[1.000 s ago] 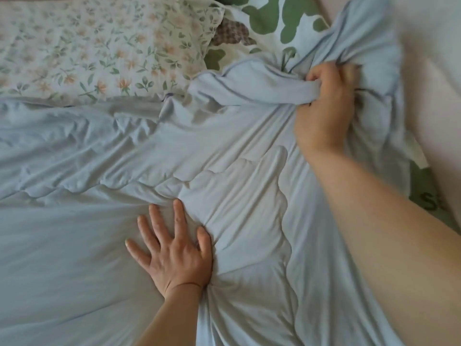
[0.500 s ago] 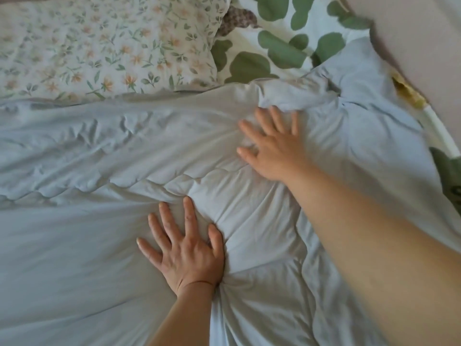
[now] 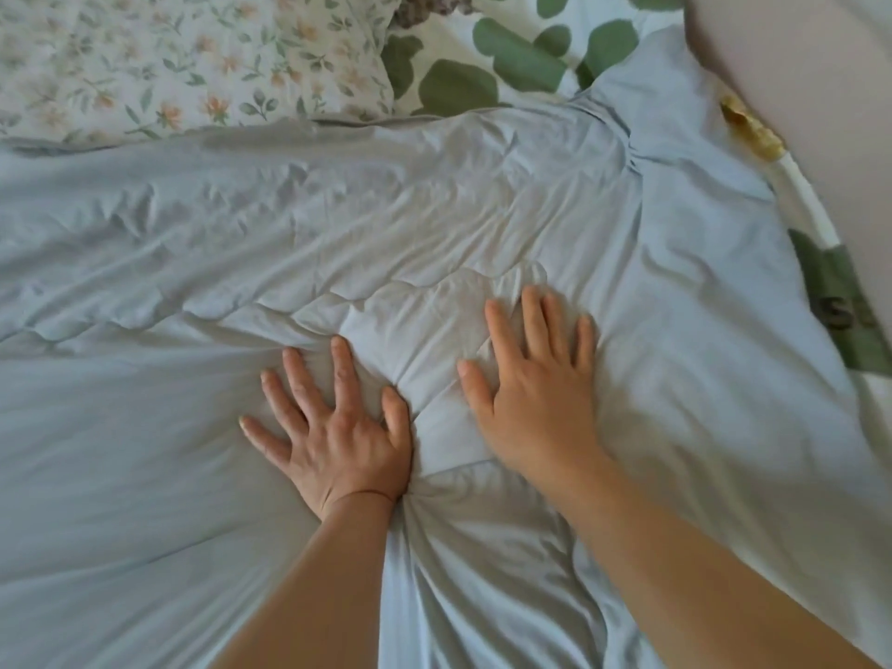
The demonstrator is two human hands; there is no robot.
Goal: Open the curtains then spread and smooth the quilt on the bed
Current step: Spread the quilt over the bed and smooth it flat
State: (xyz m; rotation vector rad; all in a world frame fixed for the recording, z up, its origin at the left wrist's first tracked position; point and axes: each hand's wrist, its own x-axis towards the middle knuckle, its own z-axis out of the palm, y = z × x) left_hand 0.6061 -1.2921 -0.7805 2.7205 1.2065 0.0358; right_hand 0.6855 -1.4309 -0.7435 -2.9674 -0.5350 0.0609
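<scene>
A pale blue quilt point(image 3: 145, 427) covers most of the bed and lies wrinkled, with folds bunched around my wrists. My left hand point(image 3: 333, 427) presses flat on it with fingers spread, just left of the middle. My right hand point(image 3: 536, 383) lies flat beside it, fingers straight, palm down on the quilt. The quilt's upper right corner point(image 3: 642, 89) reaches up beside the wall. No curtains are in view.
A floral pillow point(image 3: 183, 60) lies at the head of the bed on the left. A white sheet with green leaf shapes point(image 3: 507, 55) shows beyond the quilt. A pale wall point(image 3: 820, 89) runs along the right side, with a strip of sheet point(image 3: 840, 301) below it.
My right hand let go of the bunched quilt corner, laid it flat, then slid down the quilt to rest beside my left hand. My left hand stayed pressed in place.
</scene>
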